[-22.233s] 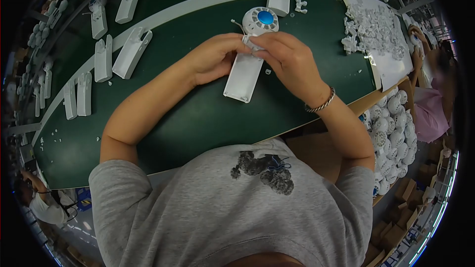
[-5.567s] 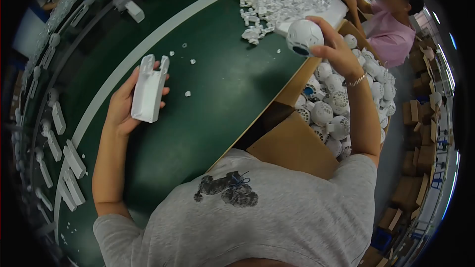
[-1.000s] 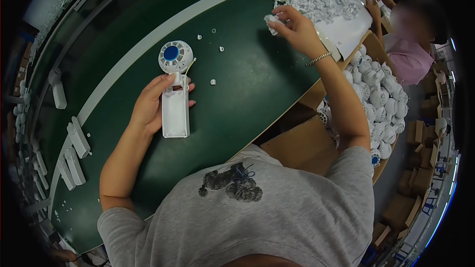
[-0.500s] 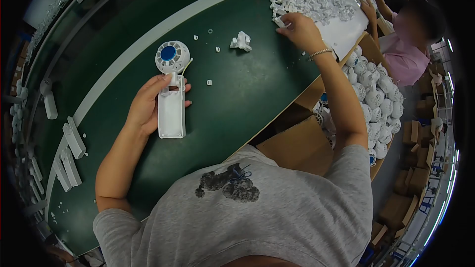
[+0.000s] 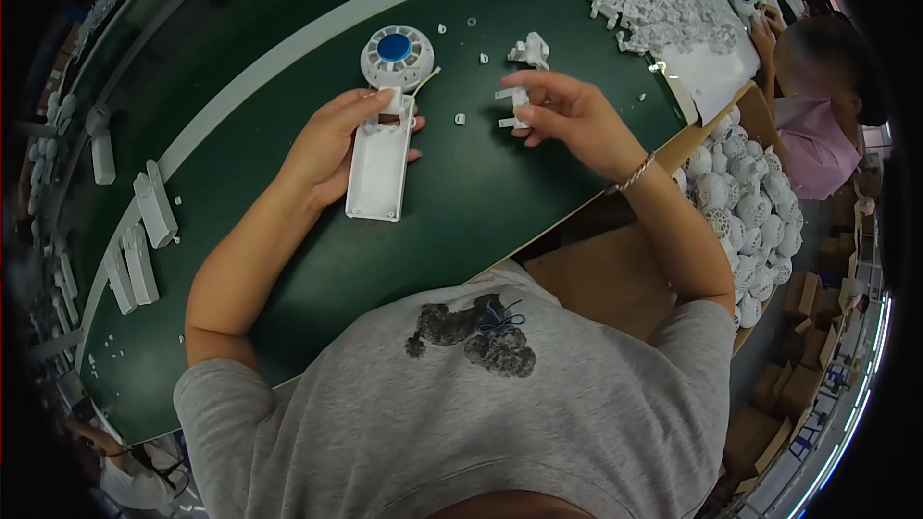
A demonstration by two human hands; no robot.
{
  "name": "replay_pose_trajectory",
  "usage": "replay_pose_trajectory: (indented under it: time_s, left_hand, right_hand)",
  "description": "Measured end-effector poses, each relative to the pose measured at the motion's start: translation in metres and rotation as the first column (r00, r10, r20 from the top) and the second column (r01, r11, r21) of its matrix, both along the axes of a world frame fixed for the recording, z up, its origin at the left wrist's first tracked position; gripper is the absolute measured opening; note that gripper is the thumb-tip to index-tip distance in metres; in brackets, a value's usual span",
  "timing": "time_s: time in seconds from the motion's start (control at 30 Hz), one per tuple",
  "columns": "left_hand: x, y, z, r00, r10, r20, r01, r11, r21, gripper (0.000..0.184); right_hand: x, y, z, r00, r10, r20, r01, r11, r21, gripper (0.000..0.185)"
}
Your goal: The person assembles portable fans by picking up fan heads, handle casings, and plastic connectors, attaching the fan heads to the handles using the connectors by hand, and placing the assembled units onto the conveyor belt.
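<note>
My left hand (image 5: pixel 332 144) grips a white handle casing (image 5: pixel 379 173), its thumb on the top end and fingertips showing at the right side. A round white fan head (image 5: pixel 397 56) with a blue centre sits at the casing's upper end, and a thin yellowish wire (image 5: pixel 427 79) sticks out on its right. Between the thumb and fingers of my right hand (image 5: pixel 567 115) is a small white pronged part (image 5: pixel 515 109), apart from the casing. Just above that hand, a white plastic piece (image 5: pixel 530 51) lies on the green table (image 5: pixel 452 183).
Small white parts (image 5: pixel 663 0) are heaped on a white sheet (image 5: pixel 707 86) at upper right. Below stands a cardboard box with white fan heads (image 5: pixel 745 202). White casings (image 5: pixel 139 264) lie at left. A person in pink (image 5: pixel 817 139) works at far right.
My right hand has moved from the edge of the heap toward the casing, bringing the small pronged part with it. The view has shifted; my left hand keeps its hold.
</note>
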State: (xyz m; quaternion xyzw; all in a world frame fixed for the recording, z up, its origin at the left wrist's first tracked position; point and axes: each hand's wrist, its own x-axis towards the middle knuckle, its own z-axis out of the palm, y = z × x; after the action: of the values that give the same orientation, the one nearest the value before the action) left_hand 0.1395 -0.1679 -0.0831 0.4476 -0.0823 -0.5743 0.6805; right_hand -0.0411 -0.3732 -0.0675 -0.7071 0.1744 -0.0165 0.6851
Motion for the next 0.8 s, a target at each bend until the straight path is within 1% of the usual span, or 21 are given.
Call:
replay_pose_trajectory:
  time_s: [0.07, 0.1, 0.13, 0.17, 0.2, 0.23, 0.27, 0.37, 0.47, 0.57, 0.67, 0.77, 0.8]
  left_hand:
    - [0.000, 0.000, 0.000, 1.000, 0.005, 0.004, -0.005, 1.000, -0.002, 0.026]
    - [0.000, 0.001, -0.001, 1.000, 0.003, 0.003, -0.003, 1.000, 0.001, 0.026]
    - [0.000, 0.001, -0.001, 1.000, 0.003, 0.002, -0.003, 1.000, 0.005, 0.025]
    - [0.001, 0.001, -0.002, 1.000, 0.004, 0.002, -0.004, 1.000, 0.008, 0.025]
    - [0.001, 0.001, -0.003, 1.000, 0.002, -0.003, -0.002, 1.000, -0.002, 0.025]
    - [0.002, 0.001, -0.004, 1.000, 0.003, -0.006, -0.003, 1.000, -0.011, 0.024]
    - [0.002, 0.002, -0.005, 1.000, 0.005, -0.008, -0.005, 1.000, -0.020, 0.024]
    - [0.003, 0.002, -0.005, 1.000, 0.015, -0.022, -0.015, 1.000, -0.010, 0.023]
    - [0.003, 0.002, -0.005, 1.000, 0.010, -0.016, -0.010, 1.000, -0.014, 0.022]
    - [0.002, 0.002, -0.004, 1.000, 0.003, -0.004, -0.003, 1.000, -0.015, 0.022]
    - [0.003, 0.002, -0.004, 1.000, 0.009, -0.001, -0.009, 1.000, -0.011, 0.023]
    - [0.000, 0.002, -0.003, 1.000, 0.022, 0.000, -0.022, 1.000, -0.019, 0.023]
    - [0.001, 0.002, -0.004, 1.000, 0.012, 0.005, -0.012, 1.000, -0.024, 0.023]
  right_hand:
    - [-0.003, 0.001, -0.014, 0.998, -0.053, 0.044, 0.058, 0.990, -0.131, 0.030]
    - [-0.006, 0.002, -0.010, 0.999, -0.023, 0.028, 0.031, 0.938, -0.344, 0.030]
    - [-0.011, 0.002, -0.004, 1.000, 0.004, 0.006, -0.001, 0.842, -0.539, 0.030]
    - [-0.016, 0.002, 0.000, 0.999, 0.028, -0.019, -0.034, 0.705, -0.708, 0.030]
    - [-0.021, 0.002, 0.000, 0.997, 0.071, -0.006, -0.044, 0.537, -0.843, 0.031]
    - [-0.025, 0.002, -0.001, 0.993, 0.118, 0.000, -0.041, 0.345, -0.938, 0.031]
    - [-0.026, 0.003, -0.002, 0.986, 0.166, 0.000, -0.023, 0.138, -0.990, 0.031]
    - [-0.020, 0.012, 0.008, 0.931, 0.281, 0.235, 0.174, 0.226, -0.959, 0.031]
    - [-0.018, 0.013, 0.001, 0.883, 0.439, 0.170, 0.118, 0.142, -0.983, 0.031]
    - [-0.011, 0.012, -0.012, 0.847, 0.490, 0.206, 0.176, 0.109, -0.978, 0.030]
    - [0.000, 0.017, -0.014, 0.896, 0.364, 0.253, 0.163, 0.261, -0.951, 0.028]
    - [0.027, 0.040, 0.012, 0.893, 0.221, 0.391, 0.188, 0.607, -0.772, 0.025]
    - [0.037, 0.046, 0.014, 0.875, 0.217, 0.432, 0.201, 0.650, -0.733, 0.024]
